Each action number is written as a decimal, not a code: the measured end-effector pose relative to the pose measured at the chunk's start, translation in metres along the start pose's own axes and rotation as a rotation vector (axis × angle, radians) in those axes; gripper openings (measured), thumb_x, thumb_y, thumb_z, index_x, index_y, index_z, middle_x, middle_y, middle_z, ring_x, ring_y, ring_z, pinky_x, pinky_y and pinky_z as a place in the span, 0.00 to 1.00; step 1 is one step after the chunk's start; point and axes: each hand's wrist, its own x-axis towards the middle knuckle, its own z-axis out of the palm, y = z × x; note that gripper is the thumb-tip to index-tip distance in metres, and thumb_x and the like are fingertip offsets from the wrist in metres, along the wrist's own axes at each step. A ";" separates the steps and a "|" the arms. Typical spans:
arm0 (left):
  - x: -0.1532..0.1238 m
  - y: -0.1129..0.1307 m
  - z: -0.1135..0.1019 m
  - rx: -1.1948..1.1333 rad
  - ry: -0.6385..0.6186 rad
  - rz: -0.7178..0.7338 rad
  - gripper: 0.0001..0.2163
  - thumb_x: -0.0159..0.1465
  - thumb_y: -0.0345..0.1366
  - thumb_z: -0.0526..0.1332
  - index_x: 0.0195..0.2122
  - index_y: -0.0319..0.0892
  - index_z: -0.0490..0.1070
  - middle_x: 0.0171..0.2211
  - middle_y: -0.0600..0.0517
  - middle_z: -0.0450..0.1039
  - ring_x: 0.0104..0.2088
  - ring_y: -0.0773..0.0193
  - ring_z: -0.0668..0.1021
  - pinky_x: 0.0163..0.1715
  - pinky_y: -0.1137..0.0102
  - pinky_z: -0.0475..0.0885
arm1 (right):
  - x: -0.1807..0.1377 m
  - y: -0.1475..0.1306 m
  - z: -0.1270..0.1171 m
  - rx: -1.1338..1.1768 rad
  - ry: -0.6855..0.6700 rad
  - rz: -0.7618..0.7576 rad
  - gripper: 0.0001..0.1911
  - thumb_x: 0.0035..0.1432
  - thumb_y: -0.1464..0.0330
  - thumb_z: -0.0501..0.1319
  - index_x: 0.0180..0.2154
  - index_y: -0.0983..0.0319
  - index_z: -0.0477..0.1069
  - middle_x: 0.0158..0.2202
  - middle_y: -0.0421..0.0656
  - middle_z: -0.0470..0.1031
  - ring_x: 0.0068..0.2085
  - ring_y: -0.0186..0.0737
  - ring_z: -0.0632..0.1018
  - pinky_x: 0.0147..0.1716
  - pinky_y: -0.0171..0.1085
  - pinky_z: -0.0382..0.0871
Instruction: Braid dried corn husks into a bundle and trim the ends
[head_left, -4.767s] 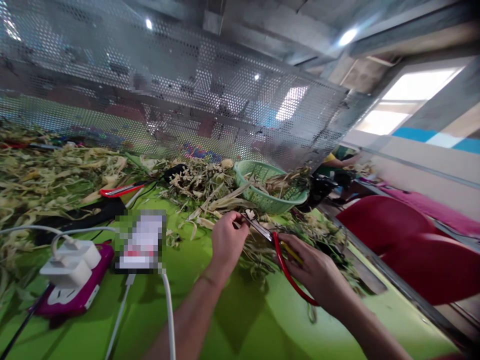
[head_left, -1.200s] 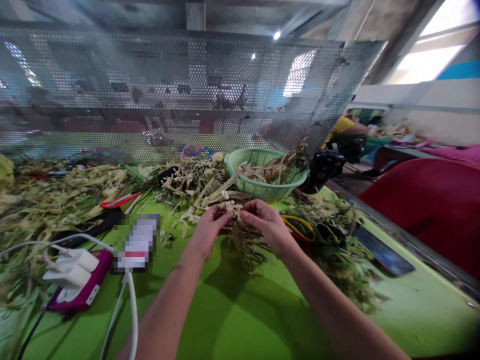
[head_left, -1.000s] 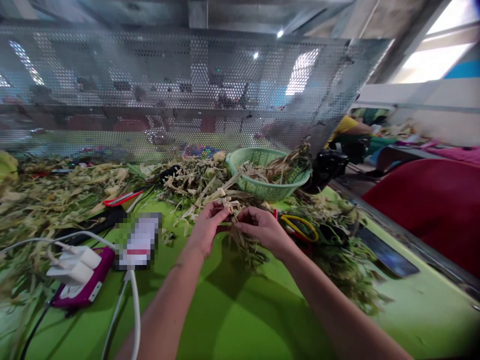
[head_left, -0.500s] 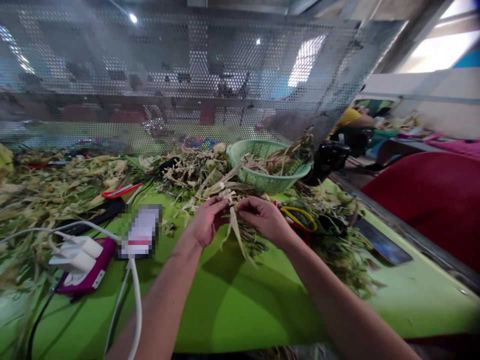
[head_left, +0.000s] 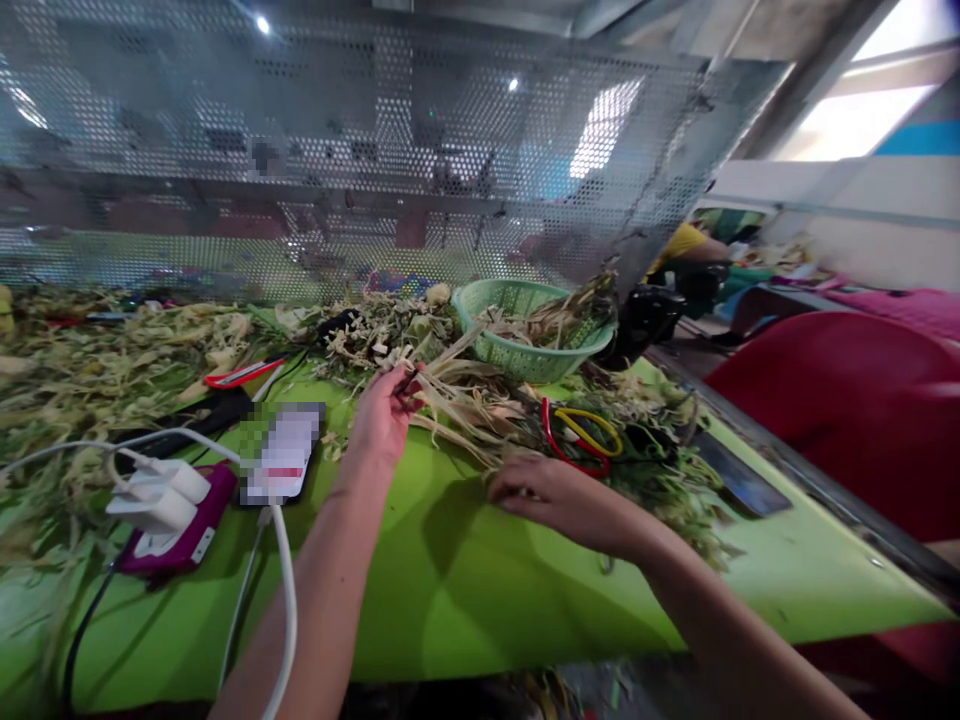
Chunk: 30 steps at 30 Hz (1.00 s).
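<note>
My left hand (head_left: 384, 415) is closed on one end of a bundle of pale dried leaf strips (head_left: 457, 405), which fans out to the right. Lower down, near the loose tips of those strips, hovers my right hand (head_left: 551, 495) with its fingers curled together. What its fingertips hold, if anything, is hidden. Scissors with red and yellow handles (head_left: 589, 435) lie just beyond the right hand. Behind the bundle stands a light green basket (head_left: 536, 360) with dried stalks in it.
Heaps of dried leaves (head_left: 135, 350) cover the left of the green table (head_left: 420, 610). A phone (head_left: 285, 455), a purple power block (head_left: 180, 540) with white chargers and a red-handled cutter (head_left: 244, 374) lie there. A second phone (head_left: 742, 475) is at right. A perforated metal screen (head_left: 330, 180) rises behind.
My hands have moved apart: the left slightly up and left with the strips, the right down toward me. The strips now spread to the right, and the scissors are more exposed.
</note>
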 end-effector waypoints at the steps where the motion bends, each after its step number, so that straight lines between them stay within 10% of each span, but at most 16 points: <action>1: -0.001 -0.001 0.001 0.019 -0.026 -0.005 0.07 0.53 0.33 0.64 0.32 0.38 0.70 0.32 0.50 0.78 0.26 0.71 0.76 0.22 0.77 0.67 | -0.001 0.003 0.000 -0.037 0.084 0.032 0.08 0.59 0.67 0.58 0.34 0.57 0.76 0.35 0.42 0.77 0.36 0.41 0.76 0.36 0.36 0.66; 9: -0.009 -0.011 0.005 0.124 -0.114 0.001 0.11 0.51 0.36 0.67 0.34 0.40 0.68 0.36 0.49 0.78 0.31 0.70 0.76 0.23 0.77 0.66 | 0.013 -0.012 -0.006 -0.082 0.709 0.077 0.07 0.61 0.64 0.57 0.37 0.59 0.71 0.33 0.42 0.74 0.33 0.40 0.73 0.34 0.36 0.64; 20: -0.010 -0.015 0.008 0.060 -0.153 -0.056 0.12 0.50 0.35 0.69 0.34 0.40 0.69 0.34 0.51 0.76 0.31 0.68 0.76 0.29 0.72 0.72 | 0.047 -0.018 0.016 -0.256 0.648 0.044 0.10 0.56 0.67 0.61 0.42 0.59 0.71 0.40 0.46 0.75 0.42 0.46 0.75 0.41 0.40 0.67; 30: -0.016 -0.010 0.010 0.180 -0.225 -0.085 0.17 0.50 0.39 0.70 0.39 0.38 0.75 0.35 0.51 0.75 0.29 0.73 0.74 0.25 0.78 0.69 | 0.053 0.006 0.026 0.754 0.518 0.165 0.16 0.49 0.60 0.67 0.39 0.61 0.74 0.34 0.43 0.77 0.34 0.39 0.76 0.35 0.38 0.71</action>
